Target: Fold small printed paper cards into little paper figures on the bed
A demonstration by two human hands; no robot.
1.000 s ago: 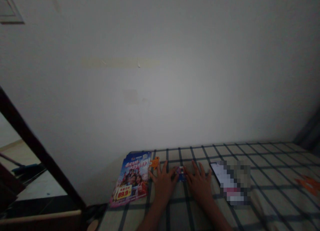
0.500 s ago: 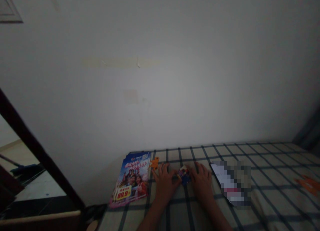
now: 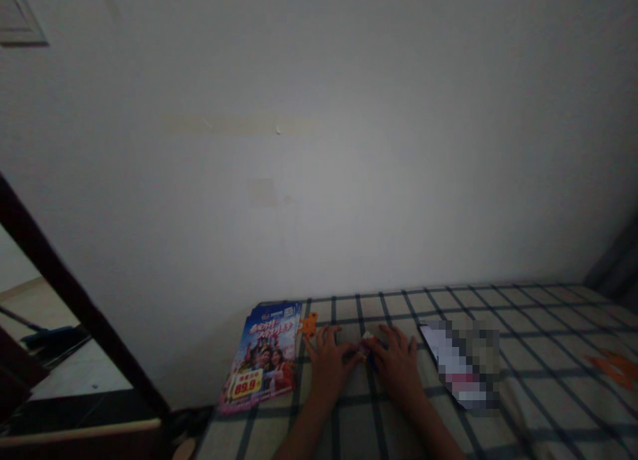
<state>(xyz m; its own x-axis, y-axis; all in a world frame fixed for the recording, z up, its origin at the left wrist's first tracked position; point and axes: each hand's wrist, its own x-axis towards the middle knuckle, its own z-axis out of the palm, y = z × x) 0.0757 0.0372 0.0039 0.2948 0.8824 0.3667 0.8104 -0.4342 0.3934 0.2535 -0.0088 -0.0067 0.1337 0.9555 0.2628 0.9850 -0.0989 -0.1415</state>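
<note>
The small colourful paper [image 3: 367, 344] lies between left hand [image 3: 329, 359] and right hand [image 3: 397, 357], both pinching it, neither clearly nearer, its long axis unclear

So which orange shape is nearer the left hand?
The orange shape beside the leaflet stack, close to the left hand; the other orange shape lies well right of the phone.
</note>
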